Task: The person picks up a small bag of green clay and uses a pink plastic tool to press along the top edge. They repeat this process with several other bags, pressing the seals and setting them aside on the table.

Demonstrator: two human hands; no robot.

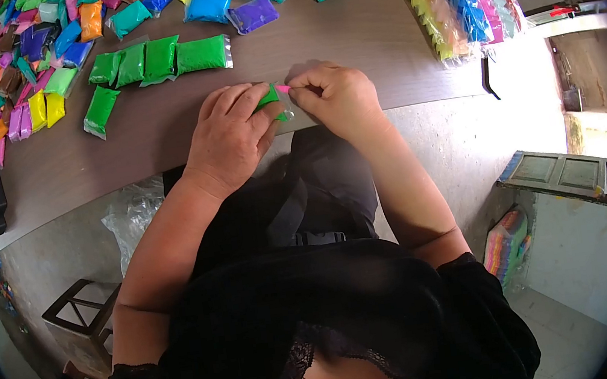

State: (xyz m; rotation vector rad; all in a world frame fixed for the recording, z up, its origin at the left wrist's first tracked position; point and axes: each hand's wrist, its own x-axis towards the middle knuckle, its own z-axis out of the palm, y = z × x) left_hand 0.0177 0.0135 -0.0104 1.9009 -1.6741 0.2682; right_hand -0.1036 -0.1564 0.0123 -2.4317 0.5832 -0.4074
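Near the front edge of the table, my left hand [230, 134] is closed over a small clear packet with green filling [269, 97], which shows between and past the fingers. Across from it, my right hand [341, 95] pinches a small bright pink piece [283, 89] at the packet's end. Whether the pink piece is a tool or part of something else cannot be made out. Beyond my left hand lie several green packets, four-sided and flat, such as one long packet [201, 55] in a row and a separate packet [102, 112] to the left.
A heap of coloured packets [15, 66] covers the table's left side, with more along the back, including a purple packet [252, 15]. Strips of joined coloured sachets [451, 1] hang over the right end. A stool [83, 307] stands on the floor at lower left.
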